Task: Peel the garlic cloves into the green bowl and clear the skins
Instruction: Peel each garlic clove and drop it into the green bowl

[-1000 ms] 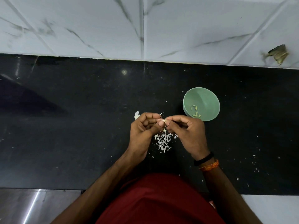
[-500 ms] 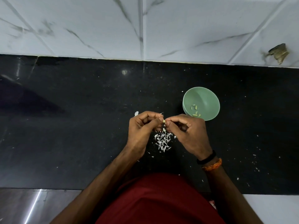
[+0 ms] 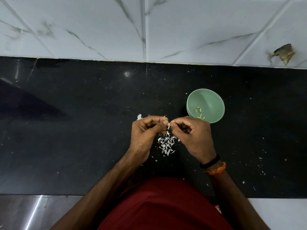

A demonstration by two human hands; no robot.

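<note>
The garlic clove [image 3: 168, 125] is pinched between both sets of fingertips, left hand [image 3: 146, 133] and right hand [image 3: 192, 136] closing in tighter than a second ago, a flake of skin [image 3: 168, 133] dangling just beneath. Under the hands the skin pile [image 3: 166, 144] sits unchanged; beyond the right knuckles, the green bowl [image 3: 205, 105] holds a few peeled cloves [image 3: 199, 113], so peeling goes on and clearing waits.

View: only one, from the head.
Looks: forward and straight down onto the black counter [image 3: 69, 146].
Top edge: white wall tiles [image 3: 191, 27].
Bottom edge: red shirt [image 3: 162, 206] and both arms, very near.
Middle: both hands, close below.
Lens: wide, bends the edges.
</note>
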